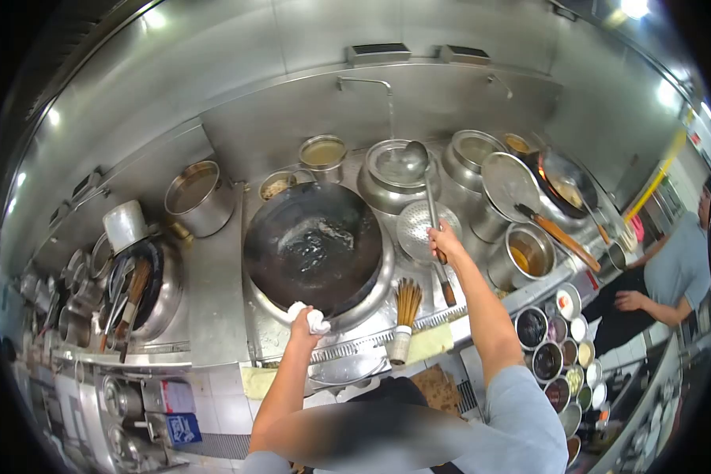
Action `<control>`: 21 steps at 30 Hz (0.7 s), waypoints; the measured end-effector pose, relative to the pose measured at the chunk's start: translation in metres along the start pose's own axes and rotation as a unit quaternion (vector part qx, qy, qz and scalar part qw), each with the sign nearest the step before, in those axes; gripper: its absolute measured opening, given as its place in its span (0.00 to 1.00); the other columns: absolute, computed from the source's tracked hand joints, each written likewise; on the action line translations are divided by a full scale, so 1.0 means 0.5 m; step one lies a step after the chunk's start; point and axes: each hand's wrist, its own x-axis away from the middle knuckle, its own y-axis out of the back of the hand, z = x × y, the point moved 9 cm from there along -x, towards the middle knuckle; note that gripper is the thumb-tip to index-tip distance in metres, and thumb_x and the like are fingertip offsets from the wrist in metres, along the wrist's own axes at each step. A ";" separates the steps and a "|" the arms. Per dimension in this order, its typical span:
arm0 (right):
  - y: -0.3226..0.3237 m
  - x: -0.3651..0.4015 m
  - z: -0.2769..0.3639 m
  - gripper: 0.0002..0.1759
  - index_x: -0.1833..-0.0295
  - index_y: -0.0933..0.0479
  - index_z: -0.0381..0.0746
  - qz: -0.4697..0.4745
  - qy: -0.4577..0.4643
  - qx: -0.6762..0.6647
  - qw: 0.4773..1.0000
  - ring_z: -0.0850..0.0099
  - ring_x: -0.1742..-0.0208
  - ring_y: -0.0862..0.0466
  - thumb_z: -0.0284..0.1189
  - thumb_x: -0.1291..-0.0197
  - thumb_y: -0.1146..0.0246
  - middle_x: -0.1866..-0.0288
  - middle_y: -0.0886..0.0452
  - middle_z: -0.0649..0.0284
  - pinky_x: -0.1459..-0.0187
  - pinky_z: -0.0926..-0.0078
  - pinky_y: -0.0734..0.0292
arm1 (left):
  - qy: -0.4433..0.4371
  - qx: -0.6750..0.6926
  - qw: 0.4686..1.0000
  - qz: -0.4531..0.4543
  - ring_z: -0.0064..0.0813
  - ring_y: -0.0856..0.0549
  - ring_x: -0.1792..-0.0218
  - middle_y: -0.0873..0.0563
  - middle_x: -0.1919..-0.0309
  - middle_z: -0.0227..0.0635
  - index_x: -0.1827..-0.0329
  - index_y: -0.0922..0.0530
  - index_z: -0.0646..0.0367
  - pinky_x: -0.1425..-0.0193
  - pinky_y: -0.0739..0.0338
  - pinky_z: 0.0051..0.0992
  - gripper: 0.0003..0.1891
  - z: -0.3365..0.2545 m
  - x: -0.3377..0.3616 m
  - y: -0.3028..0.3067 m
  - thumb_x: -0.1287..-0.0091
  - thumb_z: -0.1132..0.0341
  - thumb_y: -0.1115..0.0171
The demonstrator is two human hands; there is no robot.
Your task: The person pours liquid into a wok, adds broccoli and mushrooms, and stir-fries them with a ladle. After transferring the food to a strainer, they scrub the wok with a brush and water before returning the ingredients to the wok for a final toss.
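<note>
A big black wok (312, 245) with a little liquid sits on the burner in front of me. My left hand (304, 325) grips a white cloth (316, 319) at the wok's near rim. My right hand (445, 241) holds the long handle of a steel ladle (415, 152), whose bowl reaches over a steel pot of water (391, 172) behind the wok. Water runs from a tap (363, 81) into that pot.
A perforated skimmer (424, 225) and a bamboo brush (407, 312) lie right of the wok. Several seasoning bowls (561, 347) stand at the right. Steel pots line the back. A second wok (565, 182) stands far right, where another person (671, 272) works. Another burner with utensils (138, 284) is at the left.
</note>
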 end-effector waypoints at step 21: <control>-0.232 0.295 0.087 0.15 0.46 0.29 0.25 0.217 -0.163 -0.540 0.797 0.86 0.85 0.35 0.26 0.30 0.51 0.75 0.33 0.70 0.84 0.85 0.37 | -0.120 0.016 0.992 0.039 0.33 0.17 0.73 0.21 0.69 0.38 0.55 0.31 0.60 0.74 0.19 0.34 0.11 -0.045 0.019 0.019 0.40 0.76 0.44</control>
